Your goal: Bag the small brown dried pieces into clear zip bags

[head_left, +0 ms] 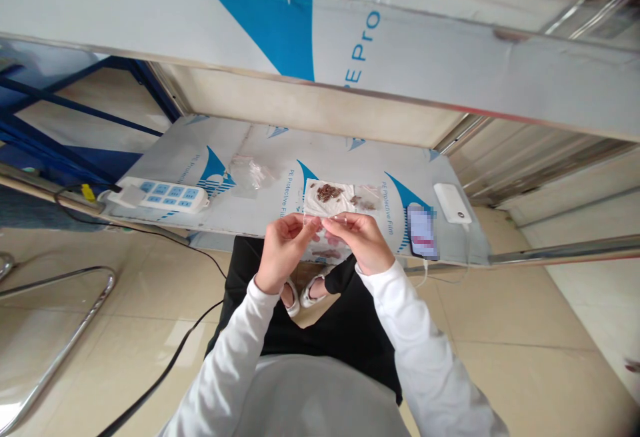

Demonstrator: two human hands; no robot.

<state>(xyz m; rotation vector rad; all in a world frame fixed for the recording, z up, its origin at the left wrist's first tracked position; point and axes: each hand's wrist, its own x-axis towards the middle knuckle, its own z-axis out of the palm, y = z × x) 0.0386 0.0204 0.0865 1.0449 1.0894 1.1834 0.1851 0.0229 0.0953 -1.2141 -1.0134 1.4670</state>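
Note:
My left hand (pixel 285 250) and my right hand (pixel 367 240) meet near the table's front edge, fingers pinched. Between them is a small clear plastic bag (pixel 326 252), gripped along its top edge and hanging down. Something brownish shows low in the bag, too small to name. Just beyond my fingers lies a white sheet (pixel 317 208), perhaps tissue or paper, with a heap of small brown pieces (pixel 329 192) on it. To the right of the sheet, a clear bag (pixel 369 197) with dark brown bits lies flat.
Several empty-looking clear bags (pixel 251 176) lie left of centre on the film-covered table (pixel 270 217). A white power strip (pixel 165 196) sits at the left. A phone (pixel 423 232) and a white power bank (pixel 453 202) with cables are at the right. A shelf (pixel 450 57) crosses above.

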